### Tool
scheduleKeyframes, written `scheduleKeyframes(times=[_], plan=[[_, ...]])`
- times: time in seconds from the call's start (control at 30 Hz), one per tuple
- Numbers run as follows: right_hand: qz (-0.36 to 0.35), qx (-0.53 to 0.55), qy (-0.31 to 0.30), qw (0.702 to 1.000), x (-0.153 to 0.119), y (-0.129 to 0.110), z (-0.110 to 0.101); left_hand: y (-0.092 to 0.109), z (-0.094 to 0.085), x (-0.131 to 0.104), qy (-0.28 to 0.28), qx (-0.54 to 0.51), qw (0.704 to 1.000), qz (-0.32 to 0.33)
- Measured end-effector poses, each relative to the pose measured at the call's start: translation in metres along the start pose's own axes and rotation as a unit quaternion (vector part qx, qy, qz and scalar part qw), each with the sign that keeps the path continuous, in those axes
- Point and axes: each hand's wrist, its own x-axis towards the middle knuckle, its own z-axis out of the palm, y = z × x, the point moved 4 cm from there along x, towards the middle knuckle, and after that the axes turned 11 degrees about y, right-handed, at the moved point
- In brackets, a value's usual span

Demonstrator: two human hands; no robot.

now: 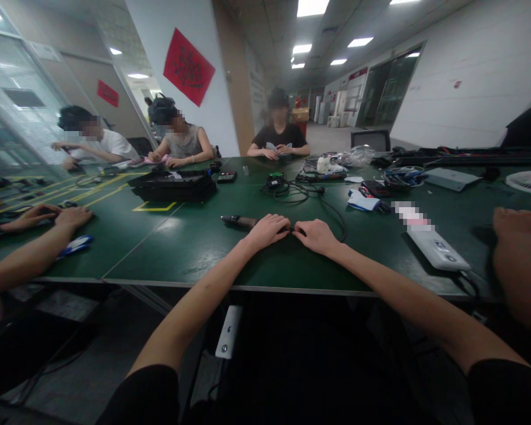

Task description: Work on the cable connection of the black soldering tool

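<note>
On the green table lies a dark, slim electric screwdriver, its narrow metal tip pointing left. My left hand is closed over its rear part. Close beside it, my right hand pinches a black cable near the screwdriver's back end. A small dark piece, seemingly the cable's connector, shows between my fingertips; whether it is joined to the screwdriver, I cannot tell. Behind my right hand the cable curves up toward the middle of the table.
A black tray stands left, beyond yellow tape. Coiled cables, a blue-and-white packet and a white power bank lie around. Co-workers' hands are at the left and right; three people sit opposite.
</note>
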Motion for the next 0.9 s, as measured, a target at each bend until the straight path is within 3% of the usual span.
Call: scheduleKeyframes(times=[0.9], plan=[[0.006,0.001,0.006,1.000,-0.0003,0.0000,0.0023,0.0006,0.0027,0.0005,-0.005,0.024,0.999,0.028]])
